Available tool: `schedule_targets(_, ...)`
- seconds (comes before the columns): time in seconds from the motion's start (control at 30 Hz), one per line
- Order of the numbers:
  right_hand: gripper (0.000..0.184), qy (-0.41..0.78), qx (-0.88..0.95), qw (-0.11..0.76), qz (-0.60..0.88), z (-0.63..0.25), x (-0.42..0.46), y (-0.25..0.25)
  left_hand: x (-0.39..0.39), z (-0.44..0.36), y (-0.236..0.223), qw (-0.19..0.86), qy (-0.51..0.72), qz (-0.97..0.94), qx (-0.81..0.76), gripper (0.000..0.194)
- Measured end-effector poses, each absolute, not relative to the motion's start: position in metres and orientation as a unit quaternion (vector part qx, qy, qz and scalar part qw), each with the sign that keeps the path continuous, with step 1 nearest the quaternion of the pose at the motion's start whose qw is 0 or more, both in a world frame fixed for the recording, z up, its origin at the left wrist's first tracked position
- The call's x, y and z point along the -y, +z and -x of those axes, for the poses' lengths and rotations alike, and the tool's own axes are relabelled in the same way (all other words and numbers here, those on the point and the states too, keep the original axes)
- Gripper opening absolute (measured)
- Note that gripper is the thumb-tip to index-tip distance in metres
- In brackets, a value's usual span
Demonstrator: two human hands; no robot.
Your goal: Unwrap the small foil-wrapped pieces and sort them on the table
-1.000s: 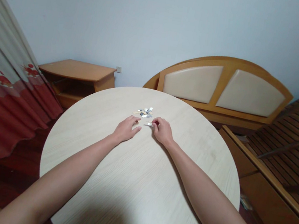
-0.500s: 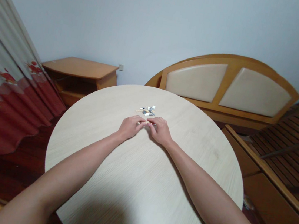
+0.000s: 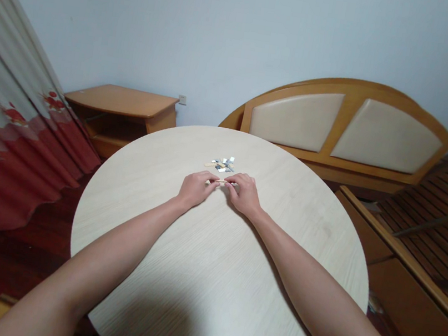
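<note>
Between my two hands is a small, thin, light-brown strip (image 3: 221,181), too small to name more closely. My left hand (image 3: 197,187) pinches its left end between thumb and fingers. The right end is pinched by my right hand (image 3: 244,192). Fingertips hide both ends of the strip. Just beyond my hands lies a loose pile of small flat pieces (image 3: 223,164), some tan, some dark and some shiny white. Pile and hands are near the middle of a round, pale wooden table (image 3: 190,253).
A brown wooden cabinet (image 3: 124,101) stands behind the table on the left, by a red and white curtain (image 3: 6,158). A padded wooden headboard (image 3: 299,117) leans at the back wall. On the right is a bed frame (image 3: 414,275) with slats.
My right hand has shifted slightly right, so the gap between my fingertips is wider and more of the strip shows. The whole view has moved a little. The pile looks unchanged.
</note>
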State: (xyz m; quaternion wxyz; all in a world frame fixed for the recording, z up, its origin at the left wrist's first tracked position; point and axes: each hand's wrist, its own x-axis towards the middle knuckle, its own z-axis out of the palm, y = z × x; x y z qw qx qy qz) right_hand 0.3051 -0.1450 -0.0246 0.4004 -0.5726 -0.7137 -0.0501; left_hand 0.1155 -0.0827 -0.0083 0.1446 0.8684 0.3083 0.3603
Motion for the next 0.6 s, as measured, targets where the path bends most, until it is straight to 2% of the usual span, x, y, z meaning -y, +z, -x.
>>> schedule_targets(0.2,0.013,-0.042,0.709,0.411,0.571,-0.3044,0.1459,-0.0231,0.0829,-0.1148,-0.0072,0.152,0.373,-0.856,-0.325,0.009)
schedule_targets(0.6,0.023,-0.023,0.708,0.397,0.584,-0.3038,0.1462,-0.0225,0.0867,-0.1168,-0.0042,0.139,0.400,-0.828,-0.367,0.008)
